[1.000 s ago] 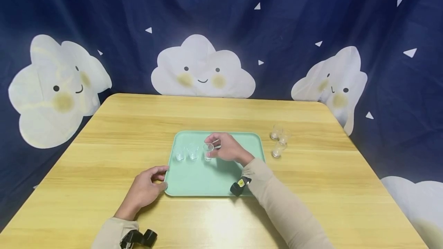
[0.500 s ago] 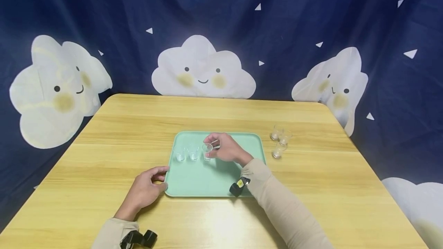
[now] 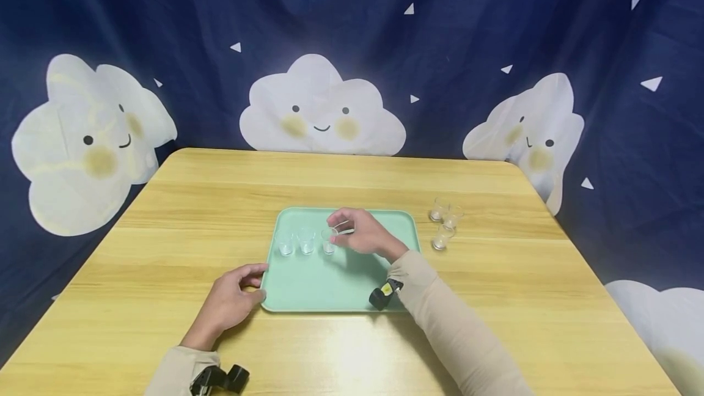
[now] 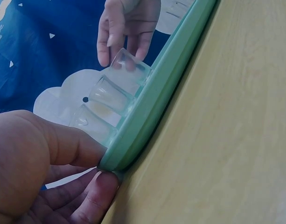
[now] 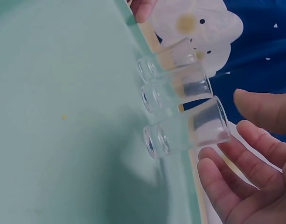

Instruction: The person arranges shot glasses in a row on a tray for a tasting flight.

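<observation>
My left hand [image 3: 233,301] holds the left edge of a pale green tray [image 3: 330,310] near its front corner, thumb and fingertips set against the rim. Three small clear glasses stand upright in a row on the tray: a left glass [image 3: 285,244], a middle glass [image 3: 306,242] and a right glass [image 3: 328,245]. My right hand [image 3: 363,232] is beside the right glass. In the right wrist view its thumb and fingers are spread around that glass's rim [image 5: 222,119], with a gap between thumb and glass. Part of the tray is hidden beneath the right forearm.
Three more clear glasses [image 3: 442,238] stand close together on the wooden table [image 3: 495,298], right of the tray. A dark blue curtain [image 3: 352,29] with white clouds hangs behind the table. Each wrist wears a black camera, including the right wrist camera [image 3: 379,298].
My right hand loosens from the right glass and shifts slightly up and to the right, leaving it standing on the tray. The left hand stays at the tray's edge.
</observation>
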`<state>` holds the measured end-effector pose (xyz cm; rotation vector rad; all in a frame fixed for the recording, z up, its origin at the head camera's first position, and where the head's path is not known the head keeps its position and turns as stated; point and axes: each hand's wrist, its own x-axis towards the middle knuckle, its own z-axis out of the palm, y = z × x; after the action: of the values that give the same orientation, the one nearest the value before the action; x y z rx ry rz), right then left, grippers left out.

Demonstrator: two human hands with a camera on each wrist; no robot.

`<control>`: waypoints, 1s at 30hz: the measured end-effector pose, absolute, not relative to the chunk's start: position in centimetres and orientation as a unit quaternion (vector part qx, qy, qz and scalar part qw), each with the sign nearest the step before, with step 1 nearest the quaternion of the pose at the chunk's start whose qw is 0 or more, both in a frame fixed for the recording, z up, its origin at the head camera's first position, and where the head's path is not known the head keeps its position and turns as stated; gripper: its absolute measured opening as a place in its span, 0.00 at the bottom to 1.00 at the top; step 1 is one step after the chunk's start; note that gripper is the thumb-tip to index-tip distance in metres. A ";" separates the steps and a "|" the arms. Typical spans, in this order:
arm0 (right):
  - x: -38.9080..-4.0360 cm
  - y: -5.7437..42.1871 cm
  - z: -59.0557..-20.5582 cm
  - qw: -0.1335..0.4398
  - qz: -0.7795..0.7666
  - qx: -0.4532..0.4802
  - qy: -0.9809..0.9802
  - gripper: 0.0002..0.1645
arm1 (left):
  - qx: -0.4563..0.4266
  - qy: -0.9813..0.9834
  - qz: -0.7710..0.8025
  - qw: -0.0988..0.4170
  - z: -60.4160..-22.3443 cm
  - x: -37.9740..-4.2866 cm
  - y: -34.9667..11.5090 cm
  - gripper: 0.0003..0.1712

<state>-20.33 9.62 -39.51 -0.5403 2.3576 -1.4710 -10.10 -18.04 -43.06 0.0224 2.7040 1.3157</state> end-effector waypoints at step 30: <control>-19.6 17.7 -37.1 0.121 -0.624 -0.148 0.758 0.27 | 0.004 0.899 0.433 0.071 -43.2 -10.2 -18.0 0.27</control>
<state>-19.65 17.71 -37.13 -0.4334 2.2127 -1.8216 -10.19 -18.04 -43.16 0.0129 2.7027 1.3031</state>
